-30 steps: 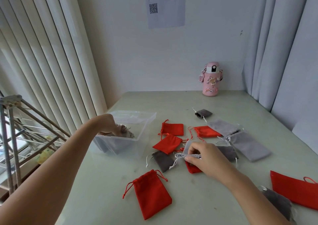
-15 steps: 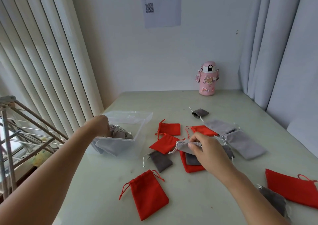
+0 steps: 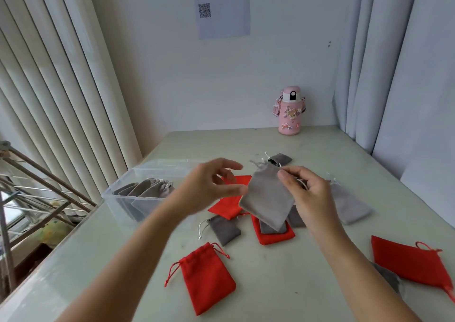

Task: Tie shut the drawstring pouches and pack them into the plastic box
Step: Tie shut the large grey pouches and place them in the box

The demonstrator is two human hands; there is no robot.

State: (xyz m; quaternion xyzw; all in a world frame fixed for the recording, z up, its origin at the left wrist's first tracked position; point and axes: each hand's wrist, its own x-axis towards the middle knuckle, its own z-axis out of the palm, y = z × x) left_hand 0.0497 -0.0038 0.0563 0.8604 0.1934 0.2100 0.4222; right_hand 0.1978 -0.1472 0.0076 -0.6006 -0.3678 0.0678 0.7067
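My right hand (image 3: 306, 193) pinches a grey drawstring pouch (image 3: 267, 198) near its mouth and holds it up above the table. My left hand (image 3: 211, 186) hovers beside the pouch's left edge with fingers spread, thumb close to the cloth. The clear plastic box (image 3: 123, 193) at the left holds several grey pouches (image 3: 145, 191). Red pouches (image 3: 209, 280) and grey pouches (image 3: 225, 228) lie loose on the table under and around my hands.
A pink water bottle (image 3: 290, 112) stands at the back against the wall. A large red pouch (image 3: 413, 262) lies at the right edge. A metal drying rack (image 3: 29, 188) stands left of the table, with blinds behind it and curtains on the right.
My left hand came out of the box and moved right to the pouch. My right hand lifted the grey pouch off the pile and raised it.
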